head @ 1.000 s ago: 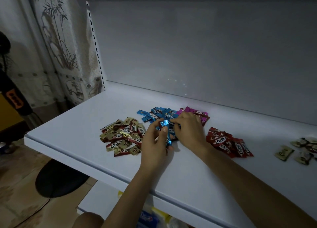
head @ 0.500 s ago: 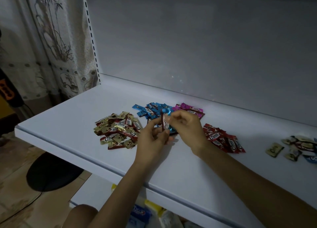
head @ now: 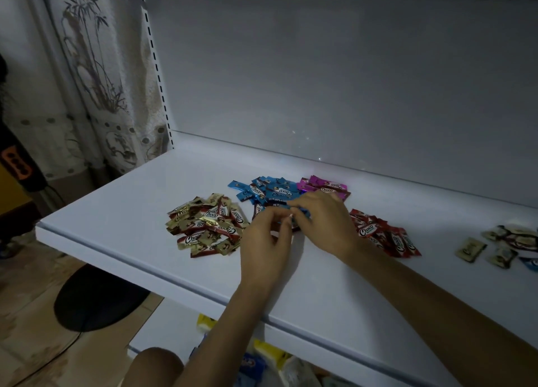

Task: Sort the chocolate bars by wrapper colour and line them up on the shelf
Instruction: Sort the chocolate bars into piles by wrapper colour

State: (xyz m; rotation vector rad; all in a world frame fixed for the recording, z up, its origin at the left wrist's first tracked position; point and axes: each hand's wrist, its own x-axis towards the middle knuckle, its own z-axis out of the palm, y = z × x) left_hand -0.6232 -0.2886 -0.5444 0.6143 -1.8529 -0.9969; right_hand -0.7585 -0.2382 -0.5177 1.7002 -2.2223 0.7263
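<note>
Head cam: so a second ago the blue bar [head: 302, 211] was held up on end between both hands, and now it's been tipped down low and flat, right at the near side of the blue pile [head: 267, 190]. The left hand [head: 265, 241] and right hand [head: 323, 220] both have their fingers [head: 302, 203] curled in, pinching that one bar from either end. My guess is it's about to join the blues, though nothing's lined up yet, it's all heaps. The gold pile [head: 206, 223] is toward the left edge of the shelf [head: 131, 211], the pink pile [head: 323, 187] toward the back edge, the red pile [head: 384, 236] to the right, and some loose bars [head: 506, 241] sit unsorted by the right edge. Room's pretty dim: white back panel [head: 320, 80], a bamboo-print curtain [head: 102, 80] on the left, and a dark round thing [head: 96, 296] on the floor.
</note>
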